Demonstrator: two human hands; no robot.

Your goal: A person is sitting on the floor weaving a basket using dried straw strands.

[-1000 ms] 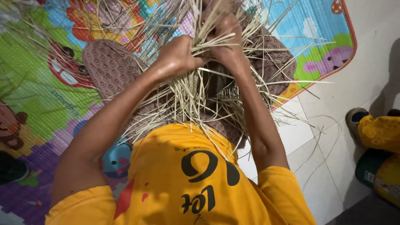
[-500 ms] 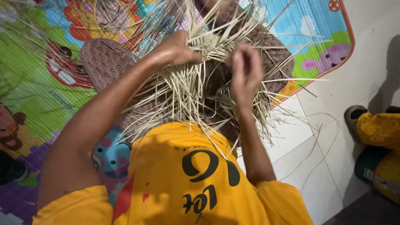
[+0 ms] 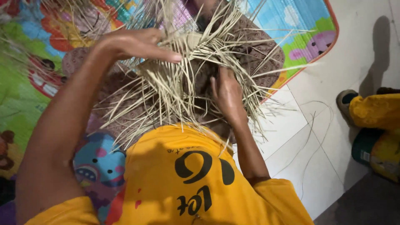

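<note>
The person sits on a bright mat (image 3: 37, 83), bent over a half-made weave (image 3: 196, 62) of pale straw that rests on the lap, on brown patterned cloth (image 3: 258, 50). The left hand (image 3: 133, 43) lies on top of the weave, palm down, fingers stretched toward the middle and pressing the strips flat; I can't tell whether it pinches any single one. The right hand (image 3: 227, 93) is lower, at the near edge of the work, fingers dug in among the loose strips (image 3: 166, 100), apparently gripping a few, though the straw hides the fingertips. The two hands are apart, with the woven patch between them.

How far along? My guess is somewhere in the early-to-middle part. Just past the left fingertips there is a small, tight, plaited centre, and that bit looks done. Everything around it is loose: long ends fan out on all sides, toward the person's yellow shirt (image 3: 187, 175), past the right hand toward the white floor tiles (image 3: 291, 137), and away beyond the left hand. No finished edge shows, so most of the plaiting looks yet to be done.

A couple of stray strands (image 3: 312, 137) lie on the tiles to the right of the right hand. Farther right, something yellow and green (image 3: 375, 125) sits at the frame's edge; I can't make out what.
</note>
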